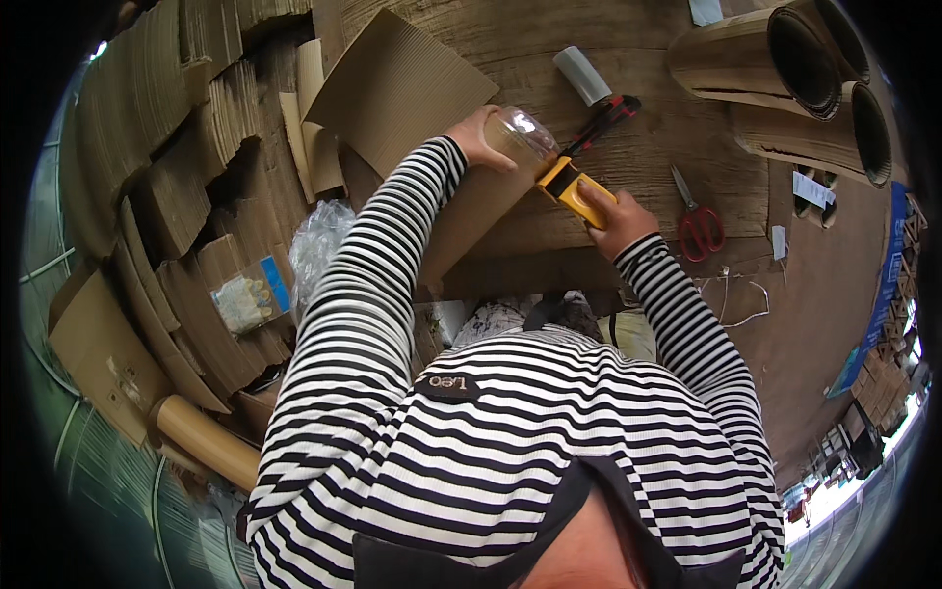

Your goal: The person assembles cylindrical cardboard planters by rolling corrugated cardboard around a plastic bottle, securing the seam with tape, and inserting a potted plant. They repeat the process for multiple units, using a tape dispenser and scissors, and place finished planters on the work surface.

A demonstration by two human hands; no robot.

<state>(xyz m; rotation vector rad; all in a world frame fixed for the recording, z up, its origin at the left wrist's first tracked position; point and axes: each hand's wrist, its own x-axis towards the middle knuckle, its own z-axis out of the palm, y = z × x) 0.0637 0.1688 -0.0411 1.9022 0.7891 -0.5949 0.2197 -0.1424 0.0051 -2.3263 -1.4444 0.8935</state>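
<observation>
Okay, so the right hand [626, 222] is wrapped around a yellow tool [587, 208], a bit right of center in the upper half of the frame. The left hand [479, 141] is curved against the left side of a clear, shiny thing [528, 126] at the tool's upper-left end; can't tell if it's really gripping. Brown cardboard [476, 216] sits just below that. Honestly, I'd steady it with the left palm, thumb clear of the tool's end, and guide the tool slowly. I'd also slide that red-and-black tool [601, 123] farther off, since it's right beside the work.
</observation>
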